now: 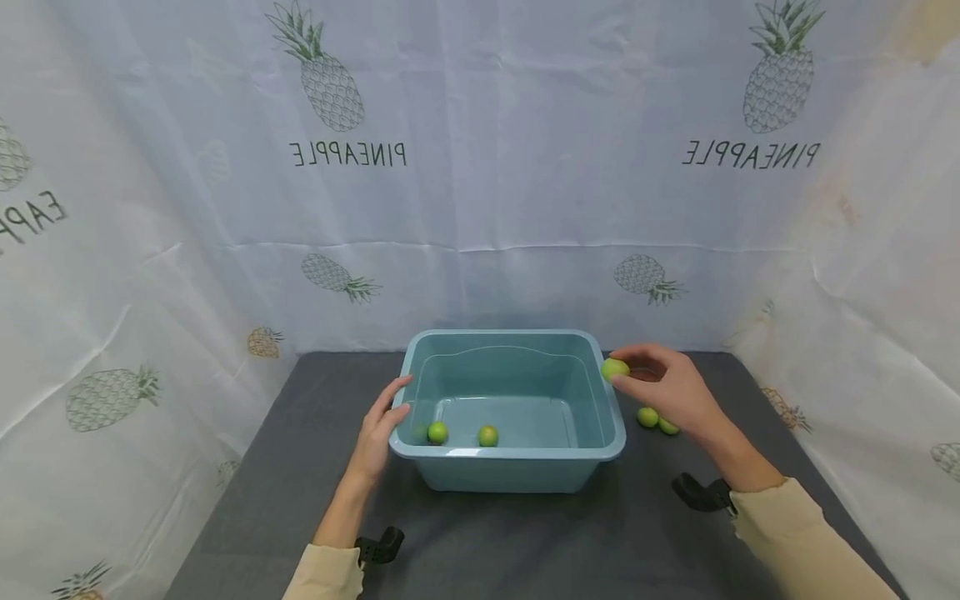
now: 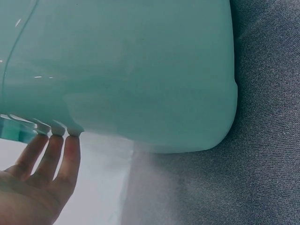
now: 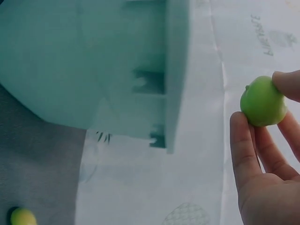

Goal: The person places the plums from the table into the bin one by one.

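Note:
A pale blue-green plastic basin [image 1: 507, 452] stands on the dark table. My left hand [image 1: 372, 437] holds its left rim; in the left wrist view the fingertips [image 2: 71, 143] meet the basin's outer side just under the lip. Beside the right rim, my right hand [image 1: 670, 385] pinches a round green lime [image 3: 263, 101] between thumb and fingers. That lime is raised and overlaps the rim's edge in the head view. Inside the basin, one lime [image 1: 437, 432] lies near the left front corner and another lime [image 1: 488, 435] near the front wall.
Right of the basin, a lime [image 1: 647, 417] and a second lime [image 1: 669, 426] lie close together on the table [image 1: 525, 550], under my right hand. White cloth [image 1: 495, 192] printed with pineapples hangs behind the table and along both sides.

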A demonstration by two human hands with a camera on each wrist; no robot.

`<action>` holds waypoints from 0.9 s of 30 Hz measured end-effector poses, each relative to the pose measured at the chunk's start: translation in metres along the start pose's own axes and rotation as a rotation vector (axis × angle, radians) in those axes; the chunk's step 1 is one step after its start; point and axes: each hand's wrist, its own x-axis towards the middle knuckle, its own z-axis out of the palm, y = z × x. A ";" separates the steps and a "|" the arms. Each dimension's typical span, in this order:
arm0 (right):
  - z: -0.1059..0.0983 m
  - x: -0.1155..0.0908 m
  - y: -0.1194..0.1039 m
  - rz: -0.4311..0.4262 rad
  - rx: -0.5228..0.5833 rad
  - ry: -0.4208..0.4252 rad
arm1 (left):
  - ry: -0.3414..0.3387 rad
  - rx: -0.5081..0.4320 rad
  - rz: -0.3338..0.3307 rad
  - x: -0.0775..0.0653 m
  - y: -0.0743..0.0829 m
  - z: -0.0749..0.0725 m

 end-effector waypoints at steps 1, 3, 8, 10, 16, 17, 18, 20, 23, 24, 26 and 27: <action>0.000 0.001 -0.003 0.002 0.000 -0.005 | 0.001 -0.002 -0.002 0.000 0.000 0.000; 0.000 0.004 -0.009 0.005 0.002 -0.016 | 0.001 -0.005 -0.002 0.000 -0.001 0.001; 0.004 0.014 -0.020 -0.008 0.013 -0.045 | 0.000 -0.003 0.007 0.001 -0.001 -0.001; 0.007 0.018 -0.023 -0.020 0.029 -0.058 | 0.000 -0.005 0.009 0.001 -0.001 -0.001; 0.015 0.031 -0.033 -0.063 0.080 -0.094 | -0.005 -0.008 0.001 0.001 -0.001 0.000; 0.016 0.033 -0.034 -0.067 0.089 -0.102 | -0.006 -0.009 -0.001 0.001 -0.002 0.000; 0.017 0.035 -0.037 -0.068 0.090 -0.107 | -0.005 -0.008 -0.002 0.001 -0.002 0.000; 0.019 0.039 -0.041 -0.069 0.098 -0.119 | -0.002 -0.008 0.000 0.001 -0.002 0.000; 0.022 0.045 -0.048 -0.081 0.109 -0.126 | 0.002 -0.010 0.005 0.001 -0.002 0.000; 0.024 0.048 -0.050 -0.089 0.113 -0.126 | 0.002 -0.012 0.006 0.001 -0.002 0.000; 0.027 0.053 -0.053 -0.103 0.123 -0.127 | 0.001 -0.014 0.004 0.001 -0.002 0.000; 0.029 0.055 -0.054 -0.110 0.126 -0.126 | 0.001 -0.016 0.002 0.001 -0.002 0.001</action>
